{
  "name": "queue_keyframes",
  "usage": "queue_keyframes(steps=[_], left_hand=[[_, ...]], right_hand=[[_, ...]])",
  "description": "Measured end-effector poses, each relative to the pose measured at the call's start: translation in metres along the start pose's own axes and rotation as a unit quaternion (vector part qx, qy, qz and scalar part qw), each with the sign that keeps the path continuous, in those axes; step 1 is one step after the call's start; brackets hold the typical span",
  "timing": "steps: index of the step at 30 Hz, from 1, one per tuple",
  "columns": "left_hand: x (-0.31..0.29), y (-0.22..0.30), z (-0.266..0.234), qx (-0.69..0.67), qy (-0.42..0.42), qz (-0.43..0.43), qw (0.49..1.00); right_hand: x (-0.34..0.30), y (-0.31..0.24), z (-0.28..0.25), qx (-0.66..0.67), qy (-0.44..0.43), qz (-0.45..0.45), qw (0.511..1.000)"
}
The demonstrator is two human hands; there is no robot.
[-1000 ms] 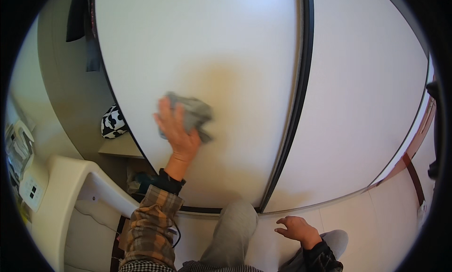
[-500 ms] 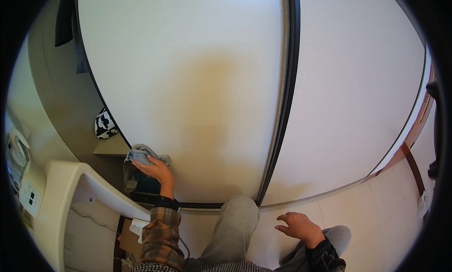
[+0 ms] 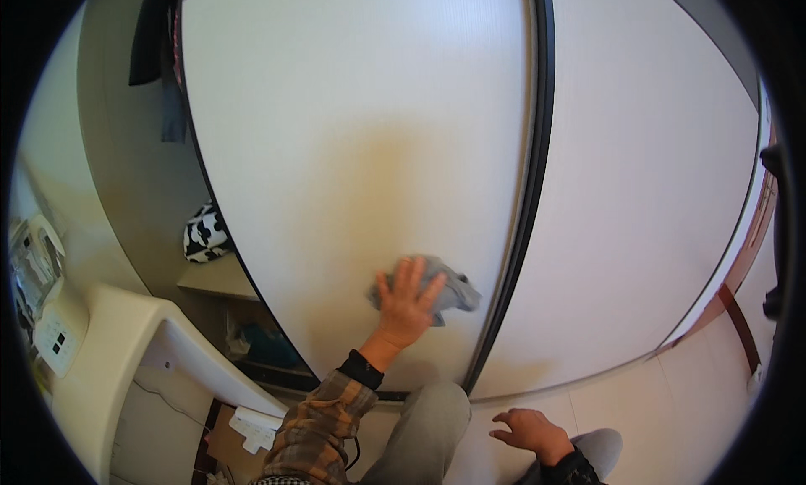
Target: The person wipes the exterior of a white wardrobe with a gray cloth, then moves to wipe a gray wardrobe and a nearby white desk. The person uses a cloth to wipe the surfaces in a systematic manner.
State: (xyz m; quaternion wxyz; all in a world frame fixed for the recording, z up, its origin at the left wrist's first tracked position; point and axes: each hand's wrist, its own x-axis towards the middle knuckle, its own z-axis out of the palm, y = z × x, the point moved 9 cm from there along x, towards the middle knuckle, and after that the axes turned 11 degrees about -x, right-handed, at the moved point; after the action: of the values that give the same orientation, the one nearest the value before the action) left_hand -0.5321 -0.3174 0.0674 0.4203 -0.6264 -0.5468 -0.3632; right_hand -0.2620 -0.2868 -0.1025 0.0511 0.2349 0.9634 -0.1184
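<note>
My left hand (image 3: 406, 304) presses a crumpled grey cloth (image 3: 454, 293) against the lower part of a white sliding door (image 3: 353, 183). Its fingers are spread over the cloth, which sticks out past them on the right. The cloth lies a little left of the door's dark vertical edge strip (image 3: 519, 225). Low on the right, my right hand (image 3: 529, 432) hovers near my knee, fingers loosely bent and apart, with nothing in it.
A second white panel (image 3: 630, 174) stands right of the strip. Left of the door, an open closet gap shows a shelf (image 3: 220, 279) with a black-and-white patterned bundle (image 3: 206, 235). A cream plastic frame (image 3: 126, 317) stands at the near left, above a white power strip (image 3: 254, 429).
My left hand has slid the cloth rightward across the door, from its left edge towards the dark strip. The closet gap shows wider. My right hand stays nearly in place.
</note>
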Motion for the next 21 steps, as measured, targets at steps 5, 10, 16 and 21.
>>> queue_keyframes(steps=[5, 10, 16, 21], left_hand=[[0.021, -0.061, -0.067, -0.021, 0.254, -0.224, 0.941], [-0.038, 0.032, 0.025, -0.035, -0.136, 0.001, 0.990], [-0.043, 0.010, 0.016, 0.035, -0.150, 0.150, 0.977], [-0.062, -0.079, -0.046, 0.012, 0.068, -0.162, 0.984]], right_hand=[[-0.001, -0.006, -0.007, 0.006, 0.015, -0.014, 1.000], [0.004, -0.009, 0.006, -0.005, -0.003, -0.028, 1.000], [-0.007, -0.003, 0.004, -0.002, 0.007, -0.014, 1.000], [-0.017, 0.002, -0.006, -0.004, 0.014, 0.013, 1.000]])
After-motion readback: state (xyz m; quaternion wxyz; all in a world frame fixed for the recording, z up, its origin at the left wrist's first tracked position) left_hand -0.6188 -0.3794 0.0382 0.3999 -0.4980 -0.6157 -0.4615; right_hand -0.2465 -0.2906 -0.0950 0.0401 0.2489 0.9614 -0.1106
